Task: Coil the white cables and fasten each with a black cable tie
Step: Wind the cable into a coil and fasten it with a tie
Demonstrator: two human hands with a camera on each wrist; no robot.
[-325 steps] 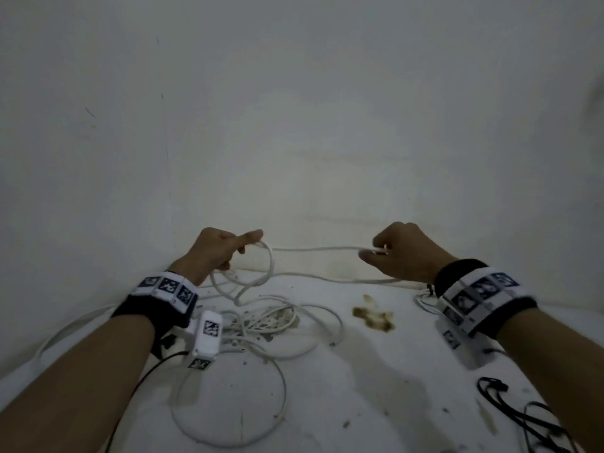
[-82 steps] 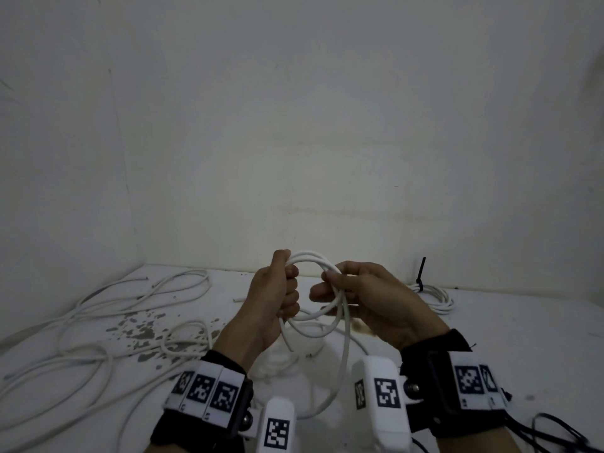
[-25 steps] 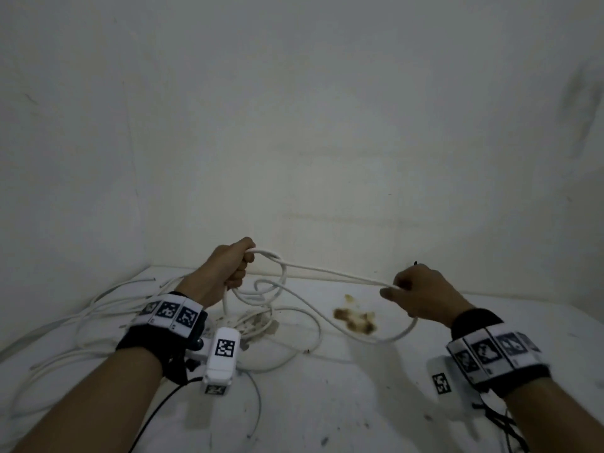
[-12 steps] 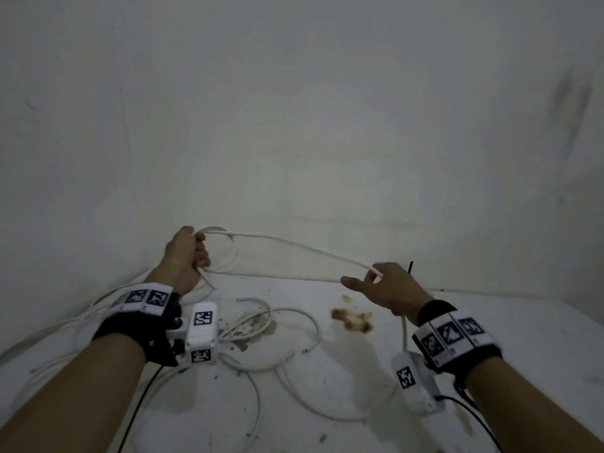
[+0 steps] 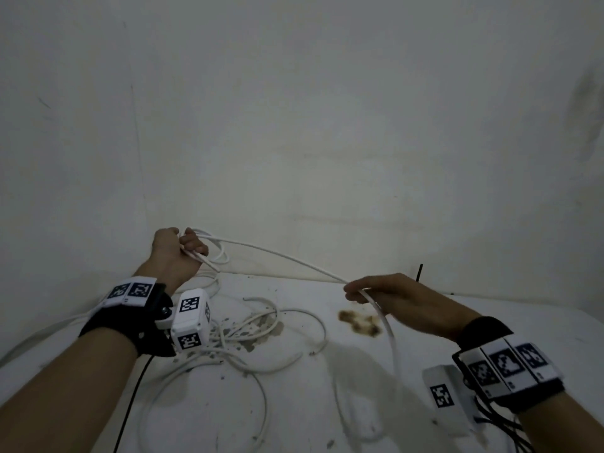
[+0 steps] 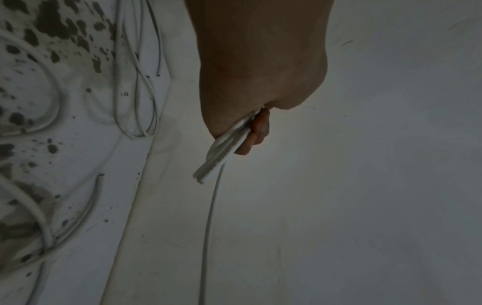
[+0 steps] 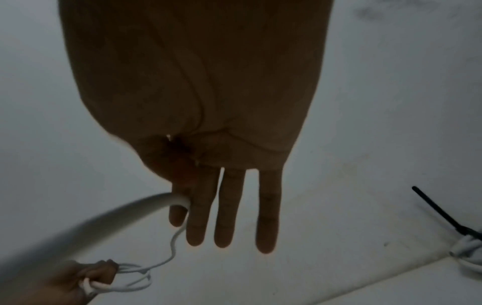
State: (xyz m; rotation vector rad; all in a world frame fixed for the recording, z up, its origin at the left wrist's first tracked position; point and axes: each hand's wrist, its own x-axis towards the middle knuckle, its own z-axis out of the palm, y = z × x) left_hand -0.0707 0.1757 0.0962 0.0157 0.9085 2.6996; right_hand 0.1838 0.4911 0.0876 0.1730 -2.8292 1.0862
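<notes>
My left hand (image 5: pixel 173 256) is raised near the wall and grips several loops of white cable (image 5: pixel 217 253). In the left wrist view the bundle (image 6: pixel 224 150) sticks out below the curled fingers (image 6: pixel 256 132). One strand (image 5: pixel 281 256) runs from the loops down to my right hand (image 5: pixel 392 295). There the thumb and index finger pinch the cable (image 7: pixel 151 206), with the other fingers (image 7: pixel 227 206) straight. Below the right hand the cable hangs to the floor (image 5: pixel 394 348). A black cable tie (image 7: pixel 440 212) stands up from a tied white coil (image 7: pixel 467 247) at the back right.
Loose white cables (image 5: pixel 261 325) lie tangled on the stained white floor between my arms, and more run along the left (image 6: pixel 135 82). A brown stain (image 5: pixel 359 322) sits under the right hand. Black wires (image 5: pixel 510 433) trail at the lower right. Walls close the back and left.
Over the last second my left hand lifted its loops up and to the left, and my right hand moved left along the cable. Little has changed in the last half second.
</notes>
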